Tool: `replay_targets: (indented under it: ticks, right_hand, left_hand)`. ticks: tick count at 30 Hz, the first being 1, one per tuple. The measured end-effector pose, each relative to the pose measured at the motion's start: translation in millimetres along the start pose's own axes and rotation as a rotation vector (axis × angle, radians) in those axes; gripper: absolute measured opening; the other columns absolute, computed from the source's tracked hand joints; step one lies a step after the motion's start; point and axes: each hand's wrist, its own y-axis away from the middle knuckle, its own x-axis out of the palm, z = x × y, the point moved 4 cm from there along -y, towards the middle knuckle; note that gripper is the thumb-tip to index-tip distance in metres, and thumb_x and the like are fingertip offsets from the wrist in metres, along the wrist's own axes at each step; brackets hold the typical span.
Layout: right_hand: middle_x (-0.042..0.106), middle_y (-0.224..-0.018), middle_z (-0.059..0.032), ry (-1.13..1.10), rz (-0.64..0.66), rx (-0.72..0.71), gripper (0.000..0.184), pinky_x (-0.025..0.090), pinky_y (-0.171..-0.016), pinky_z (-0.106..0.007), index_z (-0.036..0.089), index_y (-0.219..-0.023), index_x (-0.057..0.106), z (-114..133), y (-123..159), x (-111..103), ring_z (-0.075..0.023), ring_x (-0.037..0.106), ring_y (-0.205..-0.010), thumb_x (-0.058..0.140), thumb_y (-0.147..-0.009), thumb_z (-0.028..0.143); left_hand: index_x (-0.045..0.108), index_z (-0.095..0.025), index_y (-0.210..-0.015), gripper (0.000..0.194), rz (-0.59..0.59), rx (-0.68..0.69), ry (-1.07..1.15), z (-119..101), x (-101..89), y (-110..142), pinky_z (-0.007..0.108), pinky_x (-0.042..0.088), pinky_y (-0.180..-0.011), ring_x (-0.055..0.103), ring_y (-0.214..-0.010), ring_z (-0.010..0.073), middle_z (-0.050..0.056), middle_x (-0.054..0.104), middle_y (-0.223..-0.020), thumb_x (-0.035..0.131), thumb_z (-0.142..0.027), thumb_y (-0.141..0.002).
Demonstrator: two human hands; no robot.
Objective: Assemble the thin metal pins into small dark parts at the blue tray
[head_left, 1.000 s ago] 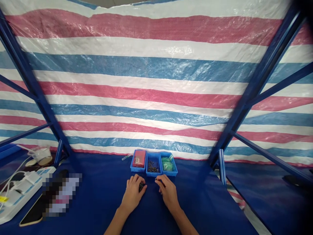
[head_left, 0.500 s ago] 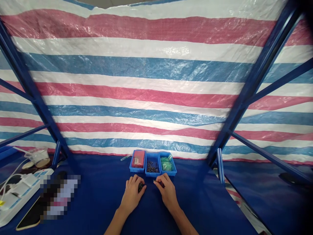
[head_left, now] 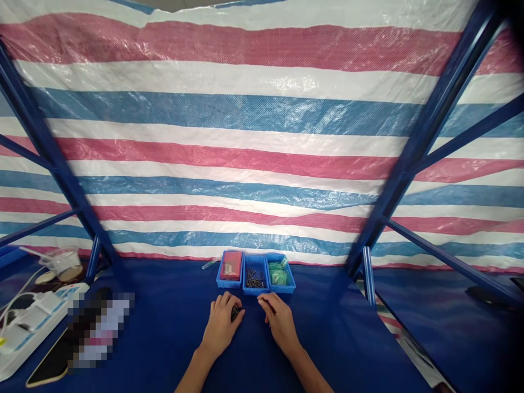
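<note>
Dark parts (head_left: 234,313) cupped in left grip (head_left: 221,322); right grip (head_left: 280,319) pinched, contents unclear; blue bin (head_left: 256,291) ahead. Likely small-part handling; next needs precision.

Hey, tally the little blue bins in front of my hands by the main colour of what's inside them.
Red contents: 1, the left bin
Dark contents: 1, the middle bin
Green contents: 1, the right bin
Total: 3 bins
</note>
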Motion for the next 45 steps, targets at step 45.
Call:
replay_targets:
  ticks: [45]
  right_hand:
    - [0.075,-0.107,-0.0055,0.019,0.036,-0.061,0.044,0.057,-0.059,-0.027,0.029,-0.139,0.070,-5,3,2,-0.0133,0.063,-0.055,0.038,-0.114,0.045]
  left_hand:
    - [0.066,-0.027,-0.105,0.006,-0.016,0.007,-0.011,1,0.1,0,0.038,0.041,-0.088,0.059,-0.102,0.0254,0.002,0.064,-0.108,0.061,-0.029,-0.103]
